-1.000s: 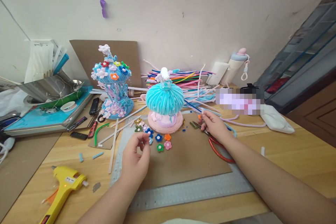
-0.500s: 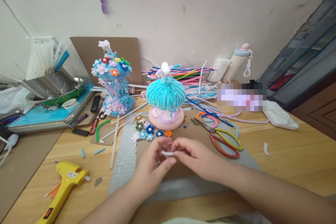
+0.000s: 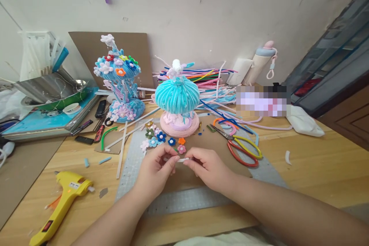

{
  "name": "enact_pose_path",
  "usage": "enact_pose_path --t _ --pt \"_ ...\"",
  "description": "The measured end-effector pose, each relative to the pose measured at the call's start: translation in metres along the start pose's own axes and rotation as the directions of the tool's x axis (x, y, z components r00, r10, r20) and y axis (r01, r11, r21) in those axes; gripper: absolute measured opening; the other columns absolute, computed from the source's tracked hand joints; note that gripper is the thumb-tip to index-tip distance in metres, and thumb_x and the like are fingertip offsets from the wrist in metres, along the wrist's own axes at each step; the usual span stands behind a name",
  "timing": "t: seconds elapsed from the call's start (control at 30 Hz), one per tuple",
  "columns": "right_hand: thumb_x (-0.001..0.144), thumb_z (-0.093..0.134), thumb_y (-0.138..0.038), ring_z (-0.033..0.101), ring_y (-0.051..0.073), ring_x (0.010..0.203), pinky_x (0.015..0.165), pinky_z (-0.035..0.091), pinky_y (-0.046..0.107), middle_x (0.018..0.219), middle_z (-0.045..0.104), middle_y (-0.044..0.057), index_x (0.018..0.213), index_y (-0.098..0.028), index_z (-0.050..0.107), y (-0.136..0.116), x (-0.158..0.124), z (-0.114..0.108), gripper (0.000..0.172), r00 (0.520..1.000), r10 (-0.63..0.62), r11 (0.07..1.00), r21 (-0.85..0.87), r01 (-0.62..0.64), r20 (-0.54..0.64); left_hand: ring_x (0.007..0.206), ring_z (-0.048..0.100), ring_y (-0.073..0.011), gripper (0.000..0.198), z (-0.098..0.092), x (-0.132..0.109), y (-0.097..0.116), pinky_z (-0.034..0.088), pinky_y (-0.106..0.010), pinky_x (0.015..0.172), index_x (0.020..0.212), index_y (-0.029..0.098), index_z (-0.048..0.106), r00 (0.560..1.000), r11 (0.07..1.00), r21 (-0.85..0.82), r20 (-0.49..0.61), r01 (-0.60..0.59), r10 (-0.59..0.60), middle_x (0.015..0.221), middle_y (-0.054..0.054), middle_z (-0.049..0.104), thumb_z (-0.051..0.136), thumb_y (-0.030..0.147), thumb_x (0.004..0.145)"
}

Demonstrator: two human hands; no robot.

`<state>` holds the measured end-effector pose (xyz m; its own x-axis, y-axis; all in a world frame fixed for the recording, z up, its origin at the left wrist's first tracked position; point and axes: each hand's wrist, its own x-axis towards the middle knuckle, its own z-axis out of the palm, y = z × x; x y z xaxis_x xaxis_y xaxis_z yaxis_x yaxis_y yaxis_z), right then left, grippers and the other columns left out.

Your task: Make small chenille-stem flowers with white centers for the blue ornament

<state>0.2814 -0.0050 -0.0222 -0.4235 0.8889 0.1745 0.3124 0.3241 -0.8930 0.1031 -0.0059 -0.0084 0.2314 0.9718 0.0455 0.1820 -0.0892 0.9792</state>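
Between my two hands a short white piece of pipe cleaner (image 3: pixel 182 160) is stretched level. My left hand (image 3: pixel 157 165) pinches one end, and my right hand (image 3: pixel 206 167) pinches the other; the fingers cover both ends. Just beyond my fingertips lies a pink pipe-cleaner flower (image 3: pixel 181 149), with an orange flower (image 3: pixel 182 141) behind it. More small flowers, such as a dark blue one (image 3: pixel 161 136), are grouped to the left. Farther back stands a turquoise ribbed dome (image 3: pixel 177 94) on a round pink base (image 3: pixel 165 126).
A yellow glue gun (image 3: pixel 62 200) lies at the left front. Scissors (image 3: pixel 243 150) with red and yellow handles rest to the right on the grey cutting mat (image 3: pixel 271 173). A flower-covered blue model (image 3: pixel 118 69) stands back left. Loose pipe cleaners (image 3: pixel 213 98) are heaped behind the dome.
The pink flower, earlier by my fingers, now lies on the work surface beyond them. Both hands now hold the white piece by its ends. The view has shifted slightly.
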Motion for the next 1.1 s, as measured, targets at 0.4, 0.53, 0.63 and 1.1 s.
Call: enact_pose_path --t 0.4,0.53,0.63,1.1 --pt "0.079 0.052 -0.039 0.038 0.006 0.035 0.035 0.027 0.018 0.052 0.049 -0.005 0.066 -0.018 0.05 0.006 0.009 -0.002 0.024 0.963 0.258 0.875 0.403 -0.266 0.076 0.058 0.053 -0.0123 0.01 -0.006 0.004 -0.005 0.041 -0.024 0.056 0.074 0.02 0.061 0.975 0.875 0.429 0.097 -0.223 0.201 0.063 0.001 0.059 0.054 0.022 0.081" --pt "0.075 0.057 -0.036 0.038 0.004 0.032 0.033 0.026 0.016 0.051 0.05 -0.006 0.069 -0.018 0.052 0.008 0.012 -0.002 0.02 0.955 0.293 0.857 0.431 -0.283 0.044 0.066 0.057 -0.0148 0.011 -0.007 0.006 -0.007 0.043 -0.025 0.06 0.083 0.022 0.064 0.962 0.803 0.533 0.096 -0.266 0.255 0.072 -0.001 0.065 0.053 0.021 0.081" --pt "0.073 0.06 -0.035 0.04 0.004 0.033 0.033 0.028 0.015 0.05 0.05 -0.007 0.071 -0.017 0.054 0.009 0.013 -0.002 0.019 0.953 0.301 0.849 0.446 -0.282 0.031 0.064 0.058 -0.0157 0.013 -0.007 0.006 -0.01 0.042 -0.026 0.06 0.084 0.022 0.066 0.965 0.787 0.563 0.085 -0.251 0.248 0.07 -0.002 0.067 0.053 0.023 0.081" --pt "0.071 0.062 -0.034 0.025 0.002 0.035 0.036 0.014 0.017 0.046 0.042 -0.008 0.065 -0.017 0.05 0.003 0.016 -0.003 0.022 0.943 0.333 0.725 0.635 -0.267 0.017 0.054 0.056 -0.0142 0.017 -0.007 0.008 -0.011 0.04 -0.023 0.052 0.064 0.017 0.065 0.989 0.968 0.253 -0.142 0.006 0.031 0.056 0.0 0.064 0.063 0.032 0.073"
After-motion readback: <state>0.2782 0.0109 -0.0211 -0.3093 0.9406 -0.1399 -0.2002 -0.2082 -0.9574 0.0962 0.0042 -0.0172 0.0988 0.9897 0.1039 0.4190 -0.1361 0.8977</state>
